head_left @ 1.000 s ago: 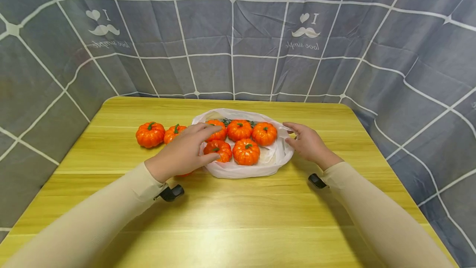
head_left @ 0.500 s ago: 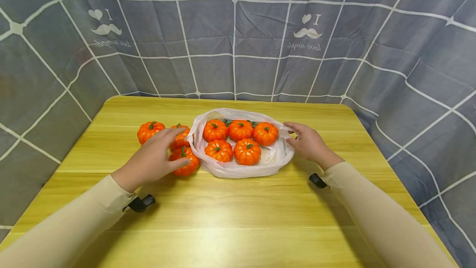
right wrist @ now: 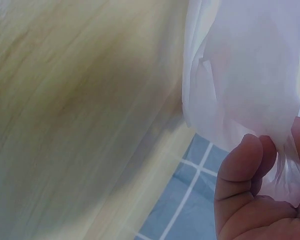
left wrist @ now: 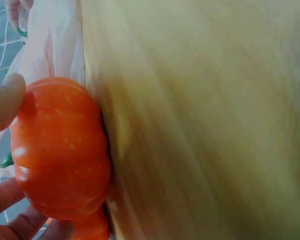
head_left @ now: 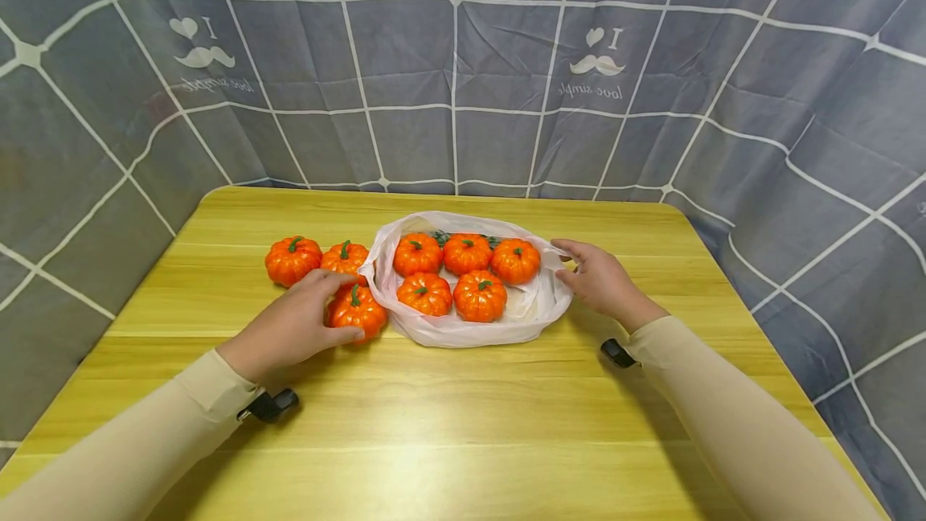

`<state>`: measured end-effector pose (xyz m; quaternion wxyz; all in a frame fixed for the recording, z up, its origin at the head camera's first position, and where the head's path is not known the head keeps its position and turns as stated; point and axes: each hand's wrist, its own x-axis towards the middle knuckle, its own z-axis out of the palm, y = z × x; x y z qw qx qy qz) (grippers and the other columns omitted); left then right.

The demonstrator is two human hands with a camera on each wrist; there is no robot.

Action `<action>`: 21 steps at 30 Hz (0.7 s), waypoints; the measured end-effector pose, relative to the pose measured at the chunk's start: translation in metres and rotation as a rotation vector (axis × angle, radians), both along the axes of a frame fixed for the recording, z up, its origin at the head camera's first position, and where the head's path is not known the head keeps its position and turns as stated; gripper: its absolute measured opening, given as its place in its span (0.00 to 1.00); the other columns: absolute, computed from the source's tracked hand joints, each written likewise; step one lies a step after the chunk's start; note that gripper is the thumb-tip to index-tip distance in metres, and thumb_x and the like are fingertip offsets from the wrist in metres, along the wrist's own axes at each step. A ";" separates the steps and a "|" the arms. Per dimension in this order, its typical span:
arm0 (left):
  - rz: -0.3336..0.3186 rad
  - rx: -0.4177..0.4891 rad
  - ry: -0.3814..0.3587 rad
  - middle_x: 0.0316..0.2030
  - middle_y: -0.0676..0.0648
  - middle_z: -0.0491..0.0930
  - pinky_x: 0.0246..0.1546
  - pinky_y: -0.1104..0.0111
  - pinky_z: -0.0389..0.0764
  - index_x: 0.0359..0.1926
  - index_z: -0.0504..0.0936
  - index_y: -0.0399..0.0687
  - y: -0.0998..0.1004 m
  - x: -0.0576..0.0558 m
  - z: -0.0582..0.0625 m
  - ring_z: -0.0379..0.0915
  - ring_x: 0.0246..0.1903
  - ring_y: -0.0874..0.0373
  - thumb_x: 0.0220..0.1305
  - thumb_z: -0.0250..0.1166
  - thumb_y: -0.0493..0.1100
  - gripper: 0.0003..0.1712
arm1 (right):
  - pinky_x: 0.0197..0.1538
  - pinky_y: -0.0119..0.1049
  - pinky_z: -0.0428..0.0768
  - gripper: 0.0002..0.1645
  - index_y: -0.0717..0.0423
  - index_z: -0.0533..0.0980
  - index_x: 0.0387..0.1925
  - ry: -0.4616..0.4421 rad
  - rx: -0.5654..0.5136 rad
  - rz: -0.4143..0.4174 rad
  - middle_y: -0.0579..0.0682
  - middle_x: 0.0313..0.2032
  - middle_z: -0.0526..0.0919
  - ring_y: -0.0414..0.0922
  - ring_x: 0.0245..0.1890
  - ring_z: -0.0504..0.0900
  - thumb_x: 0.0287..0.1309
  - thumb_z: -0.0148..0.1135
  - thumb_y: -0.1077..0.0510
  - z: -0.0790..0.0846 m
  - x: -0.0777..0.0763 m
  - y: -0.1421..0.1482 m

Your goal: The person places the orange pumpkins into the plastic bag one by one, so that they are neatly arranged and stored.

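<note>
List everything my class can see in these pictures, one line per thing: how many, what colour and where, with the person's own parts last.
Table: one, yellow wood-grain, in front of the person
Curtain: grey with white lines and prints, behind and beside the table
Bag: one, white, on the table, mouth open
Bagged pumpkins: five, orange with green stems, inside the bag
Loose pumpkins: three, same colours, left of the bag
Green patch: dark, at the bag's far side, unclear
Wrist cameras: two, black, by the cuffs
Sleeves: two, beige, on both arms
Left hand: one, bare, around the nearest loose pumpkin
Right hand: one, bare, pinching the bag's right edge
</note>
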<state>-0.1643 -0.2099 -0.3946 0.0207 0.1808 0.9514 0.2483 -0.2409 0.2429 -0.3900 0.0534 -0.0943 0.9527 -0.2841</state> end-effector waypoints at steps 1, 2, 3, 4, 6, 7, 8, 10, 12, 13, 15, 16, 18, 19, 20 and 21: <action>-0.001 -0.004 -0.001 0.62 0.37 0.74 0.66 0.42 0.75 0.71 0.73 0.40 0.000 0.000 -0.001 0.74 0.61 0.41 0.59 0.79 0.57 0.46 | 0.31 0.35 0.74 0.35 0.53 0.68 0.77 0.002 0.000 -0.001 0.65 0.65 0.81 0.48 0.30 0.76 0.72 0.64 0.59 0.000 0.000 0.000; -0.003 -0.006 -0.003 0.62 0.37 0.74 0.66 0.42 0.75 0.71 0.73 0.40 0.000 0.000 -0.001 0.74 0.61 0.41 0.59 0.79 0.57 0.46 | 0.31 0.35 0.74 0.35 0.53 0.68 0.77 0.003 0.001 0.000 0.65 0.65 0.81 0.47 0.30 0.76 0.72 0.64 0.59 -0.001 0.000 0.000; -0.001 -0.008 -0.009 0.62 0.37 0.73 0.67 0.42 0.75 0.72 0.72 0.39 0.000 0.000 -0.002 0.75 0.61 0.41 0.59 0.79 0.57 0.47 | 0.31 0.35 0.74 0.35 0.53 0.68 0.77 0.003 0.002 0.000 0.65 0.65 0.81 0.47 0.30 0.76 0.72 0.64 0.59 -0.001 0.000 0.000; 0.000 -0.011 -0.017 0.63 0.37 0.73 0.67 0.42 0.75 0.72 0.72 0.39 0.000 0.000 -0.003 0.75 0.61 0.41 0.58 0.79 0.58 0.49 | 0.32 0.35 0.75 0.35 0.54 0.68 0.77 0.004 0.001 0.000 0.65 0.65 0.81 0.47 0.31 0.77 0.72 0.64 0.59 -0.001 0.000 0.000; -0.001 -0.012 -0.030 0.65 0.36 0.72 0.68 0.41 0.74 0.74 0.70 0.39 0.001 0.000 -0.005 0.75 0.62 0.40 0.58 0.79 0.59 0.51 | 0.33 0.35 0.76 0.35 0.53 0.68 0.76 0.001 0.002 -0.002 0.65 0.65 0.81 0.49 0.34 0.79 0.72 0.64 0.59 -0.002 0.000 -0.001; -0.001 -0.010 -0.036 0.65 0.36 0.72 0.68 0.41 0.74 0.74 0.69 0.39 0.001 -0.001 -0.006 0.75 0.62 0.40 0.58 0.79 0.60 0.52 | 0.33 0.35 0.76 0.34 0.53 0.68 0.76 0.001 0.004 -0.001 0.65 0.65 0.81 0.50 0.36 0.80 0.72 0.64 0.59 -0.001 0.000 -0.001; -0.001 -0.008 -0.043 0.66 0.36 0.72 0.68 0.41 0.73 0.74 0.69 0.38 0.001 -0.001 -0.006 0.75 0.62 0.40 0.58 0.79 0.60 0.52 | 0.33 0.34 0.77 0.34 0.53 0.68 0.77 -0.001 0.003 -0.002 0.65 0.65 0.81 0.50 0.37 0.80 0.72 0.64 0.59 -0.001 0.000 -0.001; -0.003 -0.003 -0.053 0.67 0.35 0.71 0.69 0.40 0.73 0.74 0.68 0.38 0.001 -0.001 -0.007 0.74 0.63 0.39 0.58 0.79 0.61 0.53 | 0.34 0.34 0.77 0.34 0.53 0.68 0.76 -0.001 0.007 0.000 0.66 0.65 0.80 0.51 0.38 0.81 0.72 0.64 0.58 -0.001 0.001 -0.001; -0.007 0.006 -0.062 0.67 0.34 0.72 0.69 0.40 0.72 0.74 0.68 0.37 0.000 -0.002 -0.007 0.74 0.63 0.39 0.58 0.79 0.60 0.52 | 0.33 0.34 0.77 0.35 0.53 0.68 0.77 -0.005 0.008 -0.002 0.66 0.64 0.80 0.50 0.36 0.80 0.72 0.64 0.58 0.000 0.001 -0.002; -0.009 0.009 -0.067 0.67 0.34 0.72 0.69 0.40 0.72 0.74 0.68 0.37 0.000 -0.002 -0.006 0.74 0.63 0.39 0.58 0.79 0.59 0.52 | 0.33 0.35 0.77 0.35 0.53 0.68 0.77 -0.007 0.008 -0.001 0.66 0.64 0.80 0.50 0.34 0.79 0.72 0.64 0.59 0.000 0.001 -0.002; -0.015 0.015 -0.078 0.66 0.34 0.72 0.68 0.40 0.73 0.74 0.69 0.37 -0.001 -0.002 -0.006 0.74 0.63 0.40 0.58 0.79 0.58 0.51 | 0.32 0.35 0.76 0.35 0.53 0.68 0.77 -0.010 0.013 -0.005 0.67 0.64 0.80 0.48 0.30 0.77 0.72 0.64 0.58 0.000 0.000 -0.001; -0.019 0.017 -0.081 0.66 0.34 0.73 0.68 0.41 0.73 0.74 0.69 0.38 -0.001 -0.003 -0.005 0.74 0.62 0.40 0.58 0.80 0.57 0.50 | 0.32 0.35 0.76 0.35 0.52 0.68 0.77 -0.013 0.014 -0.006 0.67 0.64 0.80 0.48 0.29 0.76 0.72 0.64 0.58 0.000 0.000 -0.002; -0.025 0.020 -0.090 0.66 0.34 0.73 0.68 0.41 0.74 0.73 0.70 0.38 -0.001 -0.004 -0.005 0.75 0.62 0.40 0.58 0.80 0.55 0.49 | 0.32 0.35 0.76 0.35 0.52 0.68 0.77 -0.011 0.019 -0.005 0.67 0.64 0.80 0.47 0.29 0.76 0.72 0.64 0.58 -0.001 0.000 -0.001; -0.027 0.021 -0.094 0.66 0.34 0.73 0.68 0.41 0.74 0.73 0.70 0.38 -0.001 -0.004 -0.005 0.75 0.62 0.40 0.58 0.80 0.54 0.49 | 0.32 0.35 0.76 0.35 0.52 0.68 0.77 -0.009 0.022 -0.005 0.67 0.64 0.80 0.47 0.30 0.76 0.72 0.64 0.58 -0.001 0.000 -0.001; -0.029 0.021 -0.099 0.66 0.34 0.73 0.68 0.41 0.74 0.73 0.70 0.38 -0.001 -0.004 -0.005 0.75 0.62 0.40 0.58 0.80 0.54 0.49 | 0.32 0.35 0.76 0.35 0.52 0.68 0.77 -0.007 0.023 -0.005 0.67 0.64 0.80 0.48 0.31 0.77 0.72 0.64 0.58 -0.002 0.000 -0.001; -0.031 0.020 -0.101 0.66 0.34 0.73 0.68 0.41 0.74 0.73 0.70 0.38 -0.001 -0.005 -0.005 0.75 0.62 0.40 0.58 0.80 0.54 0.49 | 0.32 0.35 0.76 0.35 0.52 0.68 0.77 -0.006 0.024 -0.002 0.67 0.64 0.80 0.48 0.32 0.77 0.72 0.64 0.58 -0.002 0.000 -0.002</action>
